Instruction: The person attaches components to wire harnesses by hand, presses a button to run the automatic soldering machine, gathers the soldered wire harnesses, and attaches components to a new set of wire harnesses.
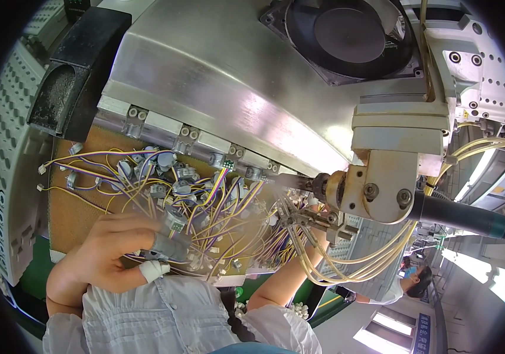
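Observation:
My left hand [116, 248], with white tape round the thumb, is closed at the near side of the work board. Between its fingertips is a small grey motor [170, 246], blurred by motion; a green connector [177, 225] shows just above it. My right forearm [291, 268] reaches up under the machine head [376, 186]. The right hand [318, 227] is mostly hidden behind clamps and tubes, so its fingers do not show. A pile of small motors [184, 174] with yellow, purple and white wires lies between my hands. Another motor with a green connector [227, 165] sits at the metal rail.
A steel housing with a black fan [350, 32] fills the far side. Metal clips line its rail [187, 138]. Pale tubes [376, 262] loop below the machine head. At left stand a black box [81, 71] and a perforated plastic crate [10, 177]. Another person [406, 286] is at far right.

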Motion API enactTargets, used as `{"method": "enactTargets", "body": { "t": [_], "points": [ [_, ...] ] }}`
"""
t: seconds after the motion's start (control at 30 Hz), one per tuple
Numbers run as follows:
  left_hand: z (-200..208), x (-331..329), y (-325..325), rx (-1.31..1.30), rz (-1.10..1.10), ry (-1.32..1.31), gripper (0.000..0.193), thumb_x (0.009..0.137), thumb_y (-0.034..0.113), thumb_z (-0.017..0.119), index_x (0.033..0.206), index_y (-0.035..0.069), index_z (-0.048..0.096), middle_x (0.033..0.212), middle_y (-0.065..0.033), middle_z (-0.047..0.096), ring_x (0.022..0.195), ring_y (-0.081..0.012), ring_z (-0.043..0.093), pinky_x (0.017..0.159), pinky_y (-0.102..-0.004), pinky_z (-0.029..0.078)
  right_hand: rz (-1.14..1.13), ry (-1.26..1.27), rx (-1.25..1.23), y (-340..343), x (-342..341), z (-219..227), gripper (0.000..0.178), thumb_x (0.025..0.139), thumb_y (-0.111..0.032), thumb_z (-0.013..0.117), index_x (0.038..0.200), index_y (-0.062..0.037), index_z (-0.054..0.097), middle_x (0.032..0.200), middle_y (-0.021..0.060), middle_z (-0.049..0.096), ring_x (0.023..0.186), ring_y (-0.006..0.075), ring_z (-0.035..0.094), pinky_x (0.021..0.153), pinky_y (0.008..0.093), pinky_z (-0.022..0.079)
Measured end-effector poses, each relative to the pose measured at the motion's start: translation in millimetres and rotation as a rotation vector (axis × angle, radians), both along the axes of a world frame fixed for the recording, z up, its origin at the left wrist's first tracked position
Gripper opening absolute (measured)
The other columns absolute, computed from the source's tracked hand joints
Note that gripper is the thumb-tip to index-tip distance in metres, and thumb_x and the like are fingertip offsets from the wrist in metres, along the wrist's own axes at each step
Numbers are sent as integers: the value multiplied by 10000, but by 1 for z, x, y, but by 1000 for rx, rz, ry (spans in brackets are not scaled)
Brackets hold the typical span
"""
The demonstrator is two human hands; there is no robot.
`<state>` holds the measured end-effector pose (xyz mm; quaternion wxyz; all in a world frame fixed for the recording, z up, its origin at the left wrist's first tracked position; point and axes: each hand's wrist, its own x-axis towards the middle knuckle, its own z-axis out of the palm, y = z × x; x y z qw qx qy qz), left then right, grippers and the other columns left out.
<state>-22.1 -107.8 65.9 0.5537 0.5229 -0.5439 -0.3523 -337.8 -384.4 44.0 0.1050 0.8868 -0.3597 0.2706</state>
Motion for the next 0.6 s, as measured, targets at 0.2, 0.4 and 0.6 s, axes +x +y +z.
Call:
{"method": "enactTargets", "body": {
  "t": [0.2, 0.4, 0.6],
  "points": [
    [7, 3, -4, 21, -31, 32, 224, 668, 31, 742, 881, 10, 675, 881, -129, 645, 701, -291, 619, 612, -340, 486, -78, -39, 210, -1, 3, -1, 286, 881, -278, 661, 961, -8, 713, 503, 52, 579, 367, 96, 454, 334, 244, 359],
    [29, 11, -31, 54, -179, 281, 234, 699, -3, 709, 932, 10, 692, 888, -119, 656, 677, -177, 619, 570, -281, 471, -6, -33, 153, -3, -8, -12, 258, 880, -251, 649, 990, -26, 710, 504, 61, 574, 375, 118, 455, 344, 249, 363],
    [49, 1, -67, 104, -162, 144, 234, 695, 72, 693, 910, 2, 631, 788, -80, 611, 643, -155, 584, 569, -279, 470, 100, -196, 85, -10, -16, -24, 227, 878, -204, 625, 1017, -46, 709, 497, 62, 562, 374, 141, 441, 347, 256, 360]
  ]
}}
